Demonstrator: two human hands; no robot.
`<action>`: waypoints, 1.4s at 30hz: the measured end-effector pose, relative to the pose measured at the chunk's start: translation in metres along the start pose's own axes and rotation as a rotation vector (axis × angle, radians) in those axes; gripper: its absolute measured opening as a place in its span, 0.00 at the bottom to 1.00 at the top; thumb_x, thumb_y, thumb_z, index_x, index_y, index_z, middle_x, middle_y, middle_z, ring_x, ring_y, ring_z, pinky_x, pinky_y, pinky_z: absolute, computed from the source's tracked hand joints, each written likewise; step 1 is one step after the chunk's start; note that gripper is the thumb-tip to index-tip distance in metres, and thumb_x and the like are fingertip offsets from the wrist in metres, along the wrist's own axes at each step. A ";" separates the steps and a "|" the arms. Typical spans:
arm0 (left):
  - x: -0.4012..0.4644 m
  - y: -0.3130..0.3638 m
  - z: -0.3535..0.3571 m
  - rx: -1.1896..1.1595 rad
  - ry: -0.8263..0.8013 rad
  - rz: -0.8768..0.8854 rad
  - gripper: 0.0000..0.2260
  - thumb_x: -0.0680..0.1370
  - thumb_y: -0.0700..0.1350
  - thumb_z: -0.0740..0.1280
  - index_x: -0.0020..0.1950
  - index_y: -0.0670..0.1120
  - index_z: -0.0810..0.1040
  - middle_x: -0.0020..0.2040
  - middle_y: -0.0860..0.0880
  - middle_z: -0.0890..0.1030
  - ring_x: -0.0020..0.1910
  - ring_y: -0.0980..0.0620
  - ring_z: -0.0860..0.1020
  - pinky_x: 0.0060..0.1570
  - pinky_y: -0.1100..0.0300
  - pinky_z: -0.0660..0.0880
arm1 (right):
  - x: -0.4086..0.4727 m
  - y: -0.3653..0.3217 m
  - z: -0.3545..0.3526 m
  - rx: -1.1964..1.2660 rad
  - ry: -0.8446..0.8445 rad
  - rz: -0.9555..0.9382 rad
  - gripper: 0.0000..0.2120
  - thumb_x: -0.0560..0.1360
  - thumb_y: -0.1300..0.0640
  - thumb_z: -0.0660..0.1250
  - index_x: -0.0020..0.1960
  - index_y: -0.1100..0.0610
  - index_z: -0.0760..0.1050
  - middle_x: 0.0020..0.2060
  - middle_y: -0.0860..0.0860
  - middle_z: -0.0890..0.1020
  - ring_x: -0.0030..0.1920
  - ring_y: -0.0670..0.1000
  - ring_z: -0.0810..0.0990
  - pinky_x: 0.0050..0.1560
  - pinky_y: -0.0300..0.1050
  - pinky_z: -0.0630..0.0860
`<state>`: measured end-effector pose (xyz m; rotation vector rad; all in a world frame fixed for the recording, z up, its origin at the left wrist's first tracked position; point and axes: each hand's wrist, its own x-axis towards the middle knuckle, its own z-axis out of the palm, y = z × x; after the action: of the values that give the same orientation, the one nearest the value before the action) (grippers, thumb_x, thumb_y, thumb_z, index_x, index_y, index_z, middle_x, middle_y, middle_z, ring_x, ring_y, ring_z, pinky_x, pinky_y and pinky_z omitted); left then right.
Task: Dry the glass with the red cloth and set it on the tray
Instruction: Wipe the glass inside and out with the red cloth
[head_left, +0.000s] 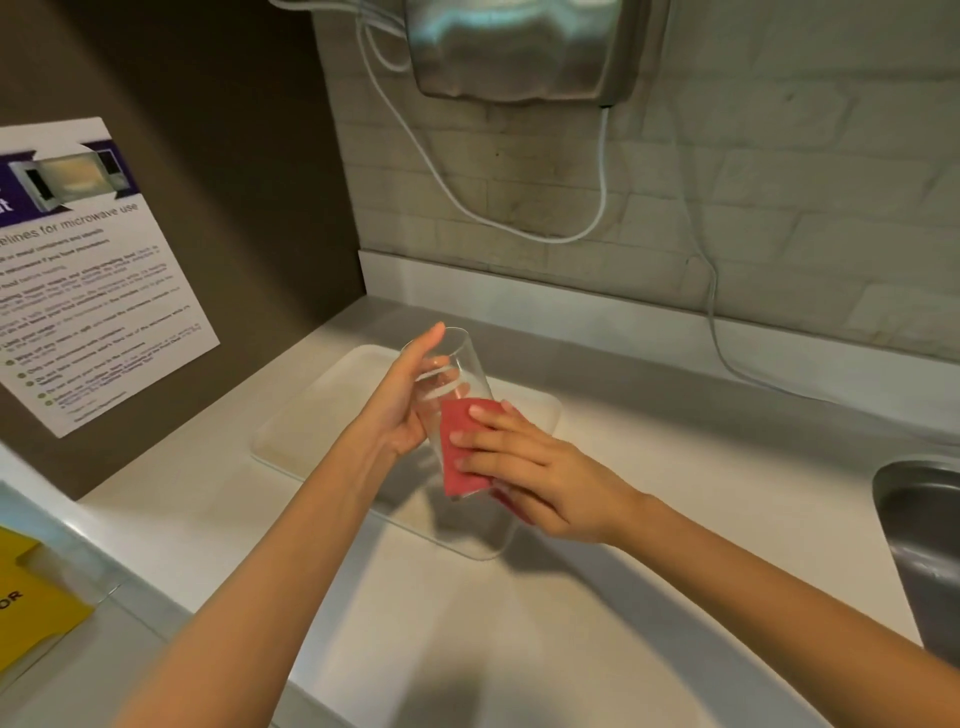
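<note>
Left hand (402, 400) grips tilted glass (457, 379), right hand (524, 462) presses red cloth (460, 452) on it; rotate glass, wipe rim-ward, over tray (291, 426).

Pale brick wall (753, 197) behind a white counter (649, 457), steel dryer (519, 47) above.

Warm, dim indoor light from above. Counter (649, 467) brightest beside tray (311, 415); left wall panel (208, 130) dark. Soft shadows of forearms fall on counter near bottom edge — darker patch under glass (457, 374). Glare streaks on steel hand dryer (519, 47). Wide-angle bending at edges — counter lines bow. Poster (88, 270) small print blurred; overall slightly soft, smeared detail.
</note>
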<state>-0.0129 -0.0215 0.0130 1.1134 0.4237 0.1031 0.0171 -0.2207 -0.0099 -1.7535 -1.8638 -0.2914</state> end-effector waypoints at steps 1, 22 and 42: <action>0.000 -0.001 0.002 0.004 -0.018 -0.003 0.26 0.65 0.62 0.72 0.50 0.42 0.76 0.41 0.45 0.80 0.36 0.49 0.81 0.39 0.55 0.80 | 0.000 0.000 0.001 0.041 0.066 0.062 0.17 0.76 0.70 0.61 0.65 0.66 0.71 0.67 0.60 0.71 0.73 0.60 0.61 0.73 0.60 0.57; -0.012 -0.010 -0.003 -0.095 -0.156 0.046 0.28 0.60 0.63 0.76 0.50 0.44 0.84 0.46 0.42 0.84 0.45 0.46 0.83 0.44 0.52 0.80 | 0.050 -0.016 -0.002 0.257 0.270 0.434 0.21 0.79 0.66 0.56 0.71 0.57 0.65 0.72 0.49 0.64 0.76 0.51 0.54 0.74 0.44 0.53; -0.015 0.003 -0.005 -0.059 -0.052 0.207 0.27 0.66 0.64 0.68 0.52 0.44 0.80 0.43 0.45 0.83 0.38 0.51 0.84 0.36 0.58 0.80 | 0.022 -0.031 0.025 0.357 0.381 0.431 0.21 0.81 0.60 0.55 0.72 0.48 0.58 0.73 0.46 0.62 0.74 0.46 0.57 0.74 0.40 0.55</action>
<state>-0.0278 -0.0198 0.0179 1.0977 0.2564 0.2664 -0.0191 -0.1931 -0.0119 -1.6573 -1.1549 -0.1052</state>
